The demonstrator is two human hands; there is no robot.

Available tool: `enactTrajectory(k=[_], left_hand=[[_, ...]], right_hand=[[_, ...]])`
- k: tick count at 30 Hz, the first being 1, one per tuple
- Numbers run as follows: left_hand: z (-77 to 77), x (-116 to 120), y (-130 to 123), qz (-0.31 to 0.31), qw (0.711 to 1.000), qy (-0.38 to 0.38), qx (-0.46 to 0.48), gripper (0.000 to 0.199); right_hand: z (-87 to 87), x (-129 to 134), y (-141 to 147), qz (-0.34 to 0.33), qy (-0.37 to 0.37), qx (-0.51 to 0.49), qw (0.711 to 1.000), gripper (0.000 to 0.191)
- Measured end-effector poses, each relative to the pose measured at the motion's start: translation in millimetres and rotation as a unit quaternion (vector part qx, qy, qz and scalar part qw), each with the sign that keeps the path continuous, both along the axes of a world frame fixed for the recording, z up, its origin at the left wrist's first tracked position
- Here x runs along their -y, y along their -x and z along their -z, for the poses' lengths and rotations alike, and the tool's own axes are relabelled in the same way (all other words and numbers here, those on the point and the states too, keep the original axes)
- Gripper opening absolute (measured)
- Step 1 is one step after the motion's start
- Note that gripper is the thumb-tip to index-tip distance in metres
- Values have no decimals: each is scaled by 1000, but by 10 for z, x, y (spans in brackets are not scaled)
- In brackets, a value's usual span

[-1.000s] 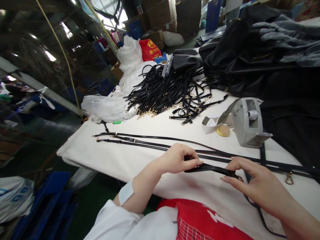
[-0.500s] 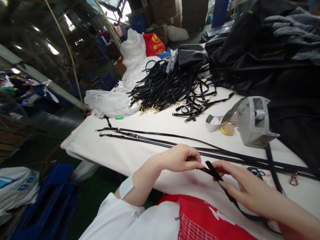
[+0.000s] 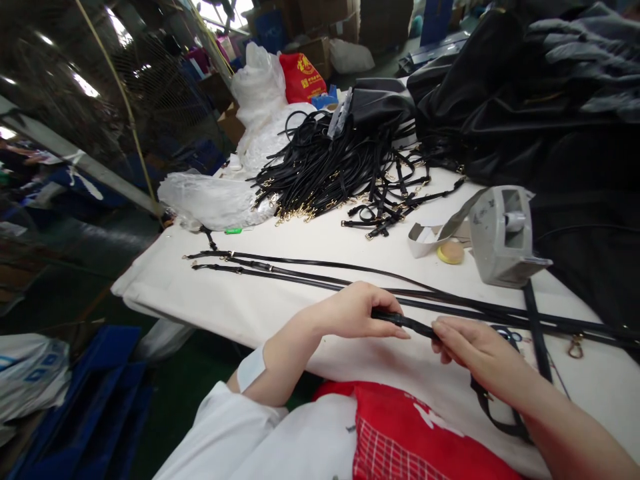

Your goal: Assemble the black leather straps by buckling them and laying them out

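A narrow black strap point(image 3: 417, 326) runs between my two hands above the near edge of the white table. My left hand point(image 3: 357, 312) is closed around one part of it, fingers curled and thumb pointing right. Just to the right, my right hand point(image 3: 475, 343) pinches the same strap between thumb and fingers. From my right hand the strap's slack hangs in a loop point(image 3: 493, 417) by my forearm. Behind my hands several long black straps point(image 3: 300, 272) with gold-coloured hardware lie stretched across the table. A gold clasp point(image 3: 575, 347) rests at the right.
A heap of black straps point(image 3: 320, 167) with gold clips covers the table's back. To its right stand a grey tape dispenser point(image 3: 505, 233), a tape roll point(image 3: 451, 251) and large black material point(image 3: 500, 120). Clear plastic bags point(image 3: 205, 200) lie at the left. A phone lies partly behind my right hand.
My right hand has turned and now pinches the strap's end, which stood free before; the strap lies in line between both hands. The view has shifted slightly.
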State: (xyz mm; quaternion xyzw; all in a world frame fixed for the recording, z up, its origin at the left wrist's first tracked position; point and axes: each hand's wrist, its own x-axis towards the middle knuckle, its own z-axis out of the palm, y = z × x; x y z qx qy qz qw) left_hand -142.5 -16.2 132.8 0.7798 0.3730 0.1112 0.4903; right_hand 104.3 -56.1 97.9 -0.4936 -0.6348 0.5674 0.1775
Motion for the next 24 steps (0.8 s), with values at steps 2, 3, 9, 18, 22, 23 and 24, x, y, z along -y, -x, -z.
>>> enactTrajectory(k=[2,3,9,18,22,23,24], left_hand=[[5,3,-17,-4,1000,-20,14,32],[10,4,-24,-6,999,-31,20,32],[47,15,-69,-11,997,-71,21,32],[90,51,-228,10,999,-17,51,31],[188,93,-280,-55,993,53,87,35],[214,103,-289,-66,990,70,99,36],[236,110,-297,-73,987,87,111,36]], right_hand=[[-20,-12,30,16,-48,30,998,57],[-28,-15,39,26,-62,42,997,58],[0,-19,6,31,-84,77,993,57],[-76,-32,-36,-7,-50,32,998,51],[-44,-39,-70,12,-35,18,999,50],[-35,-44,-78,9,-30,12,999,49],[-29,-50,-85,4,-26,9,1000,48]])
